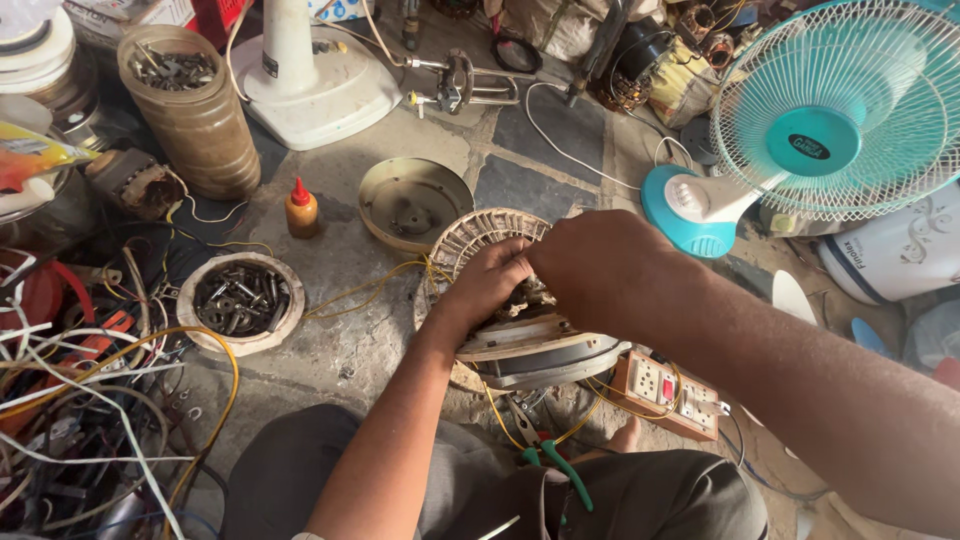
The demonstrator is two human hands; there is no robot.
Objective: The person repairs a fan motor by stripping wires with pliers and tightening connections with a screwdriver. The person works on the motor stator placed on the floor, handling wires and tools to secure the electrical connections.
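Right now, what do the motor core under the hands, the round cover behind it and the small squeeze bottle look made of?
Motor core: looks like stacked steel laminations, dull grey; the ribbed slotted rim suggests it. Both the left hand and right hand rest on it.
Round cover: likely pressed metal, dull beige finish with grime.
Squeeze bottle: probably soft amber plastic with a red nozzle cap.

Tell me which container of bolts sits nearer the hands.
The shallow round dish of bolts, left of the left hand; the tall ribbed jar stands farther back.
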